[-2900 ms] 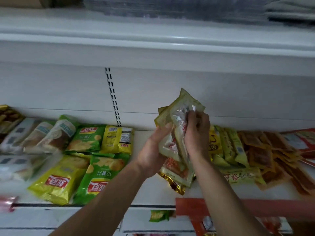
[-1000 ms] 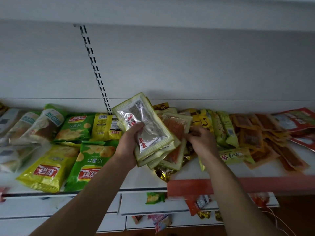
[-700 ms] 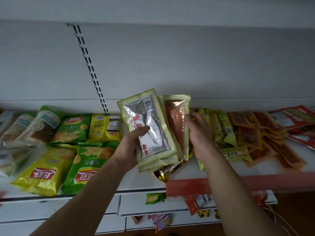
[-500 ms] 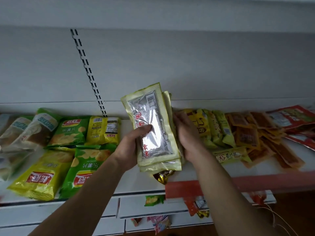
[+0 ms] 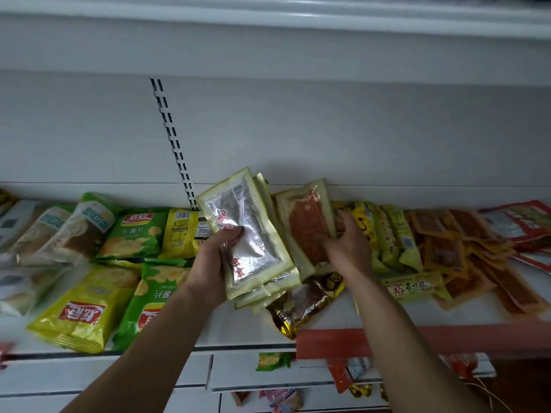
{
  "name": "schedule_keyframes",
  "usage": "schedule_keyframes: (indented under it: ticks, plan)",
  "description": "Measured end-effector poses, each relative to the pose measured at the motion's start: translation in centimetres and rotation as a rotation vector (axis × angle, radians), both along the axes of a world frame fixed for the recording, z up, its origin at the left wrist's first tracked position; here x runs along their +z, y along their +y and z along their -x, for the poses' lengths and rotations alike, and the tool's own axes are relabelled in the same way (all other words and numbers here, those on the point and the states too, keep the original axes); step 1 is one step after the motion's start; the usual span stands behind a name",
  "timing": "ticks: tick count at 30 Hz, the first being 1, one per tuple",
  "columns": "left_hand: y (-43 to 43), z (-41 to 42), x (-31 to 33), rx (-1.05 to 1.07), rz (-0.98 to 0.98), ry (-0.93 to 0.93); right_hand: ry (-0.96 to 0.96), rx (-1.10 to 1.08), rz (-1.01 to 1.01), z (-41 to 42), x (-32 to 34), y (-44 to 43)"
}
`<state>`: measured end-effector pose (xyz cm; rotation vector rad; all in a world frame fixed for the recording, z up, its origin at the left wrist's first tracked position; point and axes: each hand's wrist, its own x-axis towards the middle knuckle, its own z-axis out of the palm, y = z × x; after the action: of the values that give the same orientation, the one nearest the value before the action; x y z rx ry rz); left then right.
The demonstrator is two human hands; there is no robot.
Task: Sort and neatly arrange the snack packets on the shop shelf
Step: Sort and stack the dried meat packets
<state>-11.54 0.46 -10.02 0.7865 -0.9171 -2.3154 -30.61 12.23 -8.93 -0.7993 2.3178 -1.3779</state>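
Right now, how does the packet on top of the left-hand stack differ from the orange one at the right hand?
The top packet shows a silver side with a barcode; the orange packet shows orange-red contents.
The top packet heads a stack gripped by the left hand; the orange packet sits beside that stack, touched by the right hand.
Both have pale yellow-green borders and look alike in shape.

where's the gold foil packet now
Head view, centre: the gold foil packet lies at the front edge of the shelf, poking out below the packet stack held by the left hand, above the red price strip.
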Motion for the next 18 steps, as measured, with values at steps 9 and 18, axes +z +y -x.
schedule_keyframes:
  ticks: [9,18]
  plan:
    - [1.0,1.7,2.0,-0.048,0.165,0.074,-0.404,0.231,0.234,-2.4,2.5,-0.8]
    - [-0.5,-0.2,0.9,0.189,0.058,0.065,0.147,0.266,-0.056,-3.0,1.1,0.7]
